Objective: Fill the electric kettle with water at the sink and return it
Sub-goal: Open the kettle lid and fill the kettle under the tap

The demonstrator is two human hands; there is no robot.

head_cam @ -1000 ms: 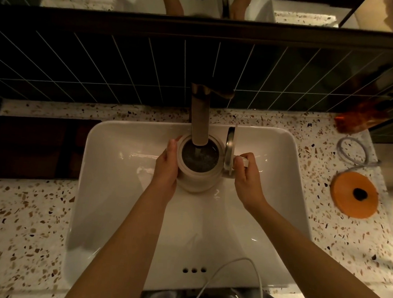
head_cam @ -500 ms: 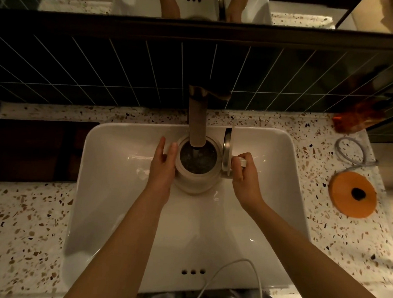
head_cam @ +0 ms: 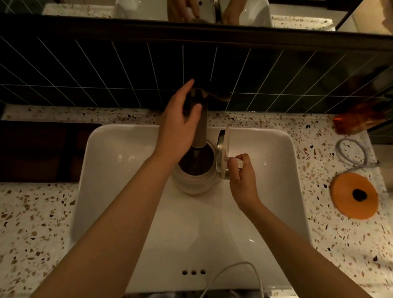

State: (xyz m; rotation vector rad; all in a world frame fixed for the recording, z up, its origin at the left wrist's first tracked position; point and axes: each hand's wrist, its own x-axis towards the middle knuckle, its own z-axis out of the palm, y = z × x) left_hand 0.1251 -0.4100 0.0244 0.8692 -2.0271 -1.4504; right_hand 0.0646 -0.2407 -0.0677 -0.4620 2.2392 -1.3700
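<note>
The right hand (head_cam: 241, 175) grips the kettle (head_cam: 195, 174) handle under the tap (head_cam: 200, 130). The left hand (head_cam: 177, 126), fingers spread, is beside the tap.

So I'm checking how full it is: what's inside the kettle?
The kettle holds dark water under the faucet spout. The left hand covers its left rim, so the level is unclear.

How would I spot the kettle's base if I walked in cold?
Start at the white sink and look along the speckled counter to its right. The base is the flat orange disc with a dark centre, just in front of a coiled grey cord.
</note>
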